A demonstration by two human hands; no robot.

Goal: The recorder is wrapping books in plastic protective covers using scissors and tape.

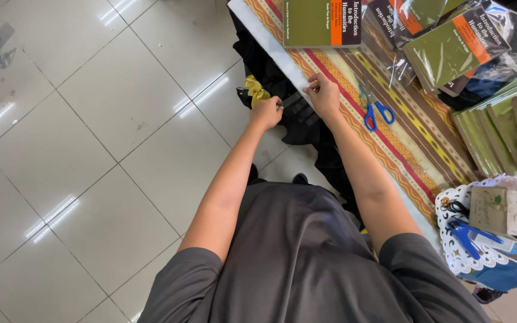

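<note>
White floor tiles (91, 149) flank a striped table (402, 149); at its edge, right hand (323, 93) pinches clear wrap (297, 98), left hand (265, 112) is fisted on it; scissors (378, 113) nearby.

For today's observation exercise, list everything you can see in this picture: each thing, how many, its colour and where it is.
Scissors: one, blue handles, on the striped cloth.
Striped cloth: one, yellow and red, covering the table.
Book: one, olive with orange band, at the table's top edge.
Wrapped books: several, olive, in clear plastic, top right.
Yellow ribbon: one, on dark bags below the table edge.
Floor tiles: pale, glossy, left.
Left hand: closed, beside the ribbon.
Right hand: pinching at the table edge.
</note>
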